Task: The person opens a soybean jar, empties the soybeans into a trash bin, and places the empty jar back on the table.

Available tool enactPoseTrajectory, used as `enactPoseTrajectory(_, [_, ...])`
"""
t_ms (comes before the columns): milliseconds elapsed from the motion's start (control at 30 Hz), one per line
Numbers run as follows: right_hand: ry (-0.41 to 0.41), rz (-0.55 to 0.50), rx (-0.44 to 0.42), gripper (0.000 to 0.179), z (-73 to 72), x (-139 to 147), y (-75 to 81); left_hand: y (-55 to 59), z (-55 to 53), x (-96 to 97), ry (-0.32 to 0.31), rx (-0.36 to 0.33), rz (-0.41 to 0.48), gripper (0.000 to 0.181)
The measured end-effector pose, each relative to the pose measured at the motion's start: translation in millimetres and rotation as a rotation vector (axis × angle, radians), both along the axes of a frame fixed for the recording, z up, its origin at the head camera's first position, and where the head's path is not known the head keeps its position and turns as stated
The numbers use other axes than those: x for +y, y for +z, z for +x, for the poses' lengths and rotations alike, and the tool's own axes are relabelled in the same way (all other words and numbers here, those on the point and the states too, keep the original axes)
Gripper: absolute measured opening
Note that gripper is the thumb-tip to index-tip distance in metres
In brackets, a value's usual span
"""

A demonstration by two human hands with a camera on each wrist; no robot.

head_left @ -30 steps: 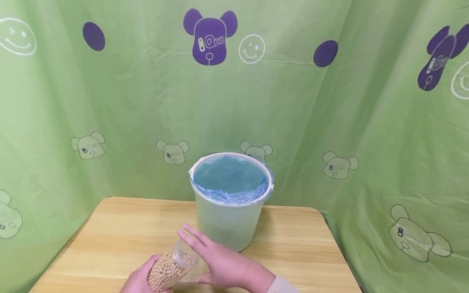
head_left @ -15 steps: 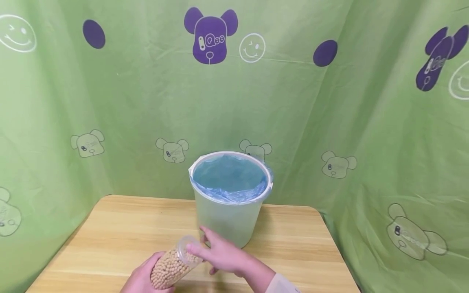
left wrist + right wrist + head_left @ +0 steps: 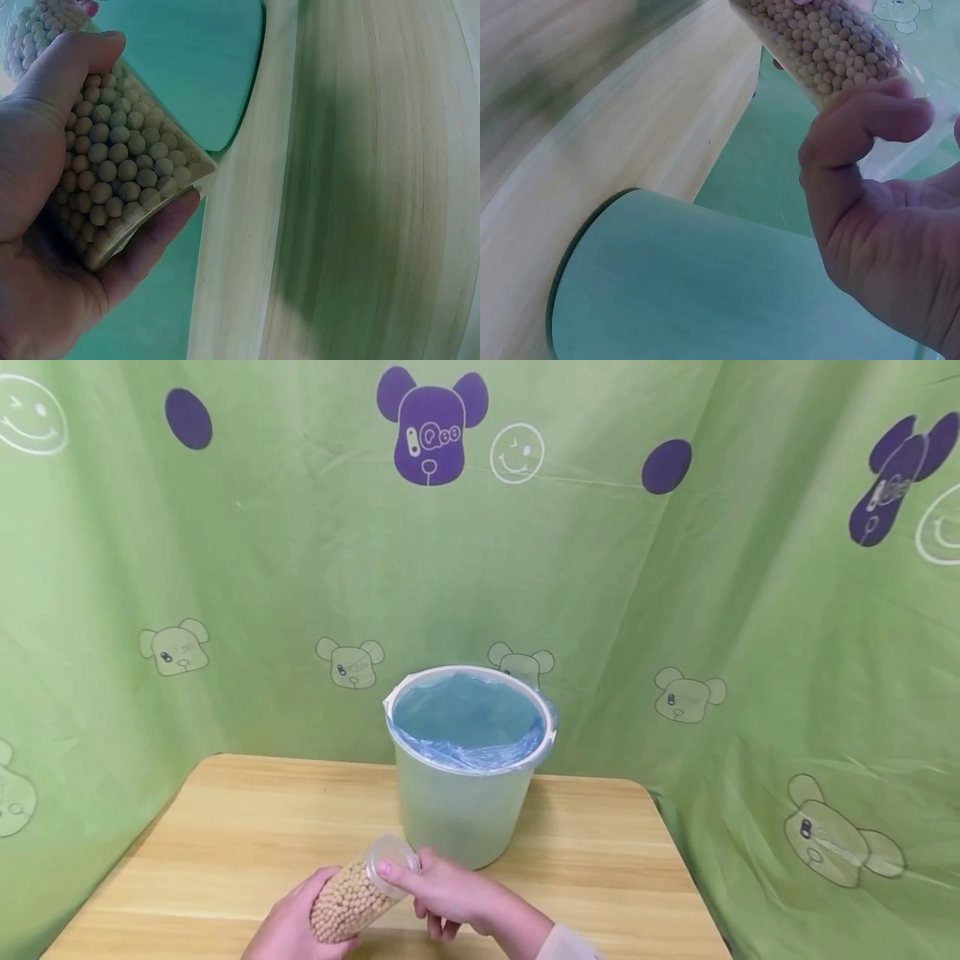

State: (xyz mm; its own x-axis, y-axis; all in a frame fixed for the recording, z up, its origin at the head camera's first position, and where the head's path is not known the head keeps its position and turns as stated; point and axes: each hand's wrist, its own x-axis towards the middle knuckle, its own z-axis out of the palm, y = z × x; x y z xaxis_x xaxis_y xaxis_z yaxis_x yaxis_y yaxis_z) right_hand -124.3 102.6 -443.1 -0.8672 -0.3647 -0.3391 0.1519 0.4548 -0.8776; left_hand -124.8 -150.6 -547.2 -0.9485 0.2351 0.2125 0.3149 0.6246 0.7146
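A clear plastic jar [image 3: 347, 903] packed with small round beige balls is tilted over the table's front part, its top pointing up and right. My left hand [image 3: 294, 925] grips its lower body; in the left wrist view, the thumb lies across the side of the jar [image 3: 120, 157] and a finger supports the base. At the upper end, my right hand [image 3: 456, 892] holds the clear lid [image 3: 392, 860], thumb over the top and fingers bent at the far side. In the right wrist view, bent fingers partly cover the upper end of the jar [image 3: 829, 49].
Just behind the hands stands a pale green bucket [image 3: 465, 814] lined with a blue plastic bag [image 3: 480, 758]. The light wooden table [image 3: 247, 827] has rounded back corners. Green printed curtain [image 3: 300, 560] surrounds it on the back and both sides.
My right hand has gone from lying flat over the jar's top to holding the lid with bent fingers and thumb. The left hand keeps its grip; the view has tilted slightly.
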Motion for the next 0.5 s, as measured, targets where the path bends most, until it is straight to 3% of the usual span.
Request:
enactPoseTrajectory(167, [-0.005, -0.022, 0.027, 0.050, -2.6, -2.5, -1.9, -2.7, -1.0, -0.7, -0.024, 0.034, -0.002, 0.085])
enactPoseTrajectory(500, [0.179, -0.064, 0.084, 0.033, -11.9, 1.2, -1.4, -9.0, 0.2, -6.5, -0.060, -0.028, -0.005, 0.086])
